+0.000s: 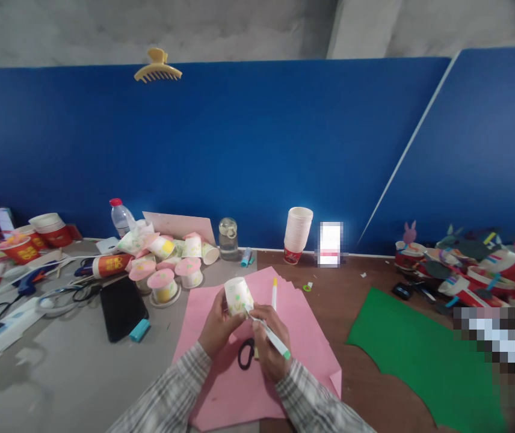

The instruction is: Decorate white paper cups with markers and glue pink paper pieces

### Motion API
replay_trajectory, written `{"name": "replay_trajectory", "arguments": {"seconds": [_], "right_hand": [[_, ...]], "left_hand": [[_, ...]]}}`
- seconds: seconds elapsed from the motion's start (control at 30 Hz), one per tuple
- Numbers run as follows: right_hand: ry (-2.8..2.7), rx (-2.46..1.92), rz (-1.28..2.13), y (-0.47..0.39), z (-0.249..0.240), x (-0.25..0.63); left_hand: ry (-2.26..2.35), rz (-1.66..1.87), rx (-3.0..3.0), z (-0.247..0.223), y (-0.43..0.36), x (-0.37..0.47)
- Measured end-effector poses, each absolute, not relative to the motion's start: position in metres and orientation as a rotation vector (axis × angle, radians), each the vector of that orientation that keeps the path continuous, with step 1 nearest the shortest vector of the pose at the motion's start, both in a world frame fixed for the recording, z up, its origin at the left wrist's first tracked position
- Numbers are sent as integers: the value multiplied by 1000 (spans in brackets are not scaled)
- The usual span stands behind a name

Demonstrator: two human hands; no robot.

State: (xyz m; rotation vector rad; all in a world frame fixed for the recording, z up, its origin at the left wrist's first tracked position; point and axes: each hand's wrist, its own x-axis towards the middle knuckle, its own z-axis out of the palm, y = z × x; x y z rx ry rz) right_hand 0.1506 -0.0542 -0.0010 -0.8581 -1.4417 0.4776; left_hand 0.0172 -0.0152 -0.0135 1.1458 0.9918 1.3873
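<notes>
My left hand [216,325] is wrapped round a white paper cup [236,294] with green and yellow marks, held tilted above the pink paper [225,397]. In my right hand [272,346] is a white marker [275,341] with a green end; its tip meets the cup's side or is very near it. Black-handled scissors [245,355] lie on the pink paper under my hands, partly hidden by the right one. A white marker with a yellow end [274,293] rests on the paper just beyond my right hand.
Pink-topped cups [162,285] crowd the left, by a black phone [123,308] and glue gun [29,282]. Behind stand a glass bottle [228,240] and a cup stack [298,231]. Green paper [415,355] and a pile of cup crafts [478,270] are on the right.
</notes>
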Motion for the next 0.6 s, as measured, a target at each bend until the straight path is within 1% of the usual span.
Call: {"name": "replay_trajectory", "arguments": {"seconds": [0.43, 0.6], "right_hand": [[-1471, -859, 416, -55, 3, 151], [-1413, -866, 468, -56, 2, 151]], "left_hand": [[1038, 1383, 1152, -8, -16, 19], [1053, 1380, 1140, -6, -18, 18]]}}
